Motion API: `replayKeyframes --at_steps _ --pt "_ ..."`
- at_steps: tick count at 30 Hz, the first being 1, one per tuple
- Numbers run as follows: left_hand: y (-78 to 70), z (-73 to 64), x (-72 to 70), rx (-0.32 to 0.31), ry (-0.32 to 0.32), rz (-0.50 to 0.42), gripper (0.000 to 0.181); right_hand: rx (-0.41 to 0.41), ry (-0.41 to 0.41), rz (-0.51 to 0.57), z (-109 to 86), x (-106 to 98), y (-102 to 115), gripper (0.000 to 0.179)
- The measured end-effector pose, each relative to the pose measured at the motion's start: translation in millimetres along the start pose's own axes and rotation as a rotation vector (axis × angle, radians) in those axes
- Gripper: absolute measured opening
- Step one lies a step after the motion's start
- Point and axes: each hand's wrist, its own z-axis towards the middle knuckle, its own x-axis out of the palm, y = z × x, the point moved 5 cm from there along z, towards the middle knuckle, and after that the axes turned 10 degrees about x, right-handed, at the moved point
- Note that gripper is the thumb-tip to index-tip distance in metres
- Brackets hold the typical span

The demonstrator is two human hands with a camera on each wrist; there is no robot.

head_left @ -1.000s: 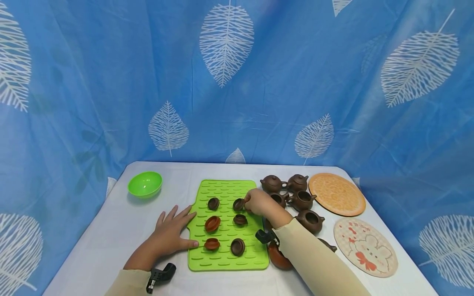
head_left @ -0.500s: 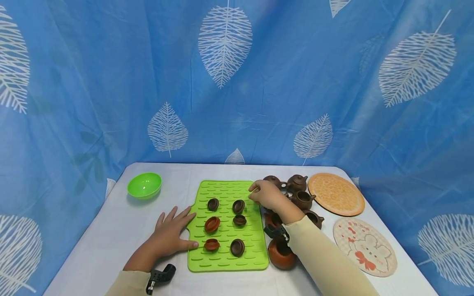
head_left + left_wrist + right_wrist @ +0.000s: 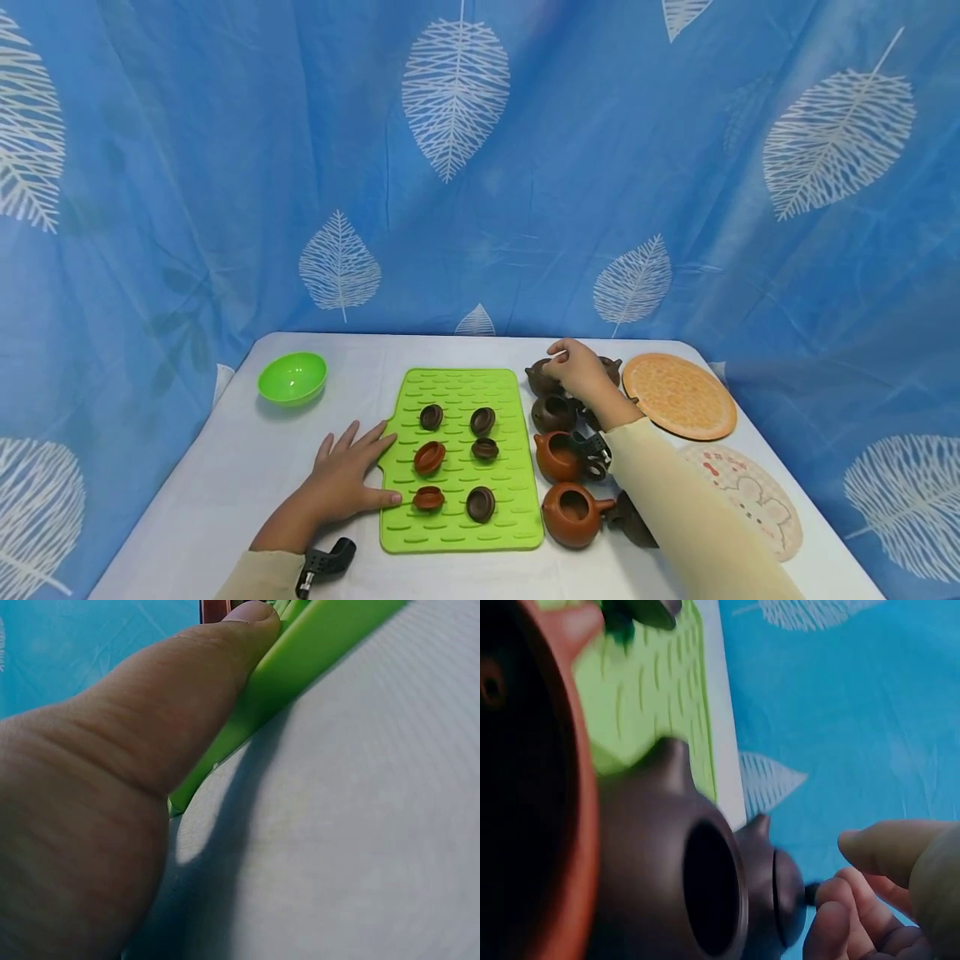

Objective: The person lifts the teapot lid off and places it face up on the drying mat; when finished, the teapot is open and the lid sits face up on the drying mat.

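Note:
My right hand (image 3: 581, 371) is over a dark brown lidded teapot (image 3: 542, 379) at the back of the pot group. In the right wrist view, its fingertips are right at the lid's knob (image 3: 811, 893), with the thumb held apart from them. My left hand (image 3: 341, 475) lies spread on the left edge of a green silicone mat (image 3: 457, 533), thumb tip overlapping the rim. Several small teapot lids lie on that mat, among them a dark lid (image 3: 482, 421) and a reddish lid (image 3: 429, 457).
Lidless pots line the mat's right side: a dark pot (image 3: 555, 413), a reddish pot (image 3: 557, 457) and another reddish pot (image 3: 572, 517). My right sleeve partly hides others. A green bowl (image 3: 292, 379) stands back left; an orange round mat (image 3: 678, 396) and a rabbit mat (image 3: 772, 508) lie right.
My right hand has let go of a dark lid on the green mat and moved right to the lidded teapot at the back. My left hand has stayed in place.

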Motion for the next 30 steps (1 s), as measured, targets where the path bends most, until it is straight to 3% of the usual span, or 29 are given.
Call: replayKeyframes --at_steps 7,16,30 --pt "0.5 0.8 2.3 0.012 -0.013 0.0 0.108 0.065 0.013 0.037 10.5 -8 -13 0.04" --pt "3.5 1.7 3.4 0.004 -0.006 0.007 0.108 0.117 0.017 0.113 16.7 0 -24 0.021" --pt "2.9 1.4 3.9 0.015 -0.014 0.013 0.108 0.134 -0.003 0.055 17.7 -5 -23 0.018"
